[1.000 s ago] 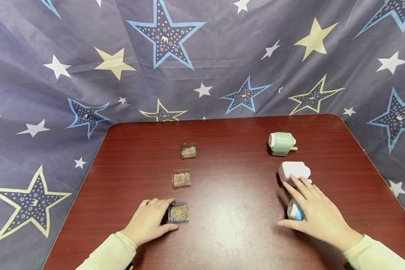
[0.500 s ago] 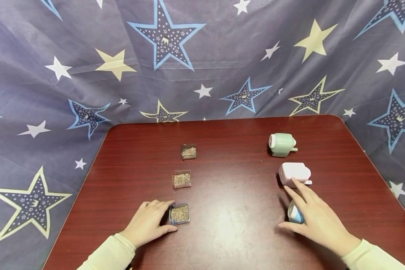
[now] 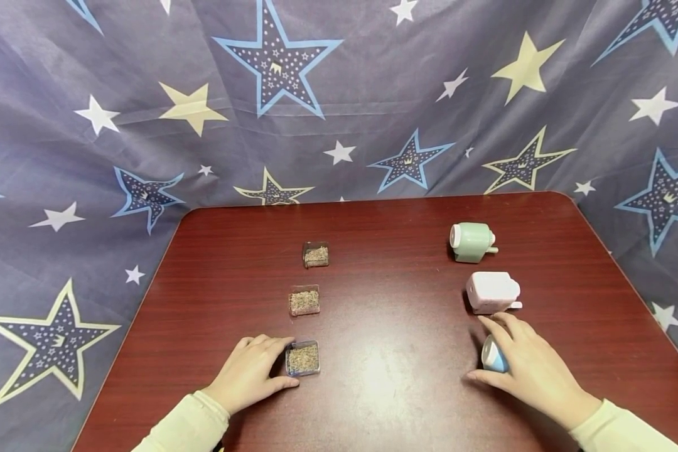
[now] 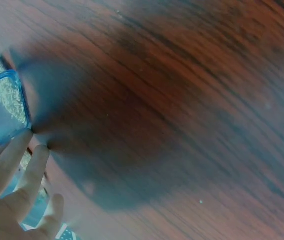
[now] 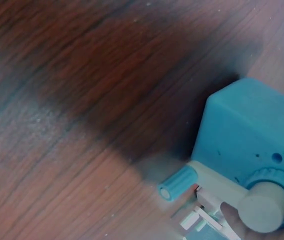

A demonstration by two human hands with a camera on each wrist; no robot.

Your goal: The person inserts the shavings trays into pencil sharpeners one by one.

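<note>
My left hand lies beside the nearest clear tray of pencil shavings, thumb and forefinger tips at its left corners. In the left wrist view, straight fingers reach the blue-tinted rim of this tray. My right hand arches loosely over a blue crank pencil sharpener, thumb on its near side and fingertips beyond it. Most of that sharpener is hidden under the palm. The right wrist view shows its blue body and grey crank, but no fingers.
Two more shavings trays stand in a row beyond the left hand. A pink sharpener and a green sharpener stand beyond the right hand. A star-patterned curtain hangs behind the reddish-brown table.
My right fingers have drawn back from over the pink sharpener toward the blue one. The nearest tray has shifted slightly right, while the left hand has barely moved.
</note>
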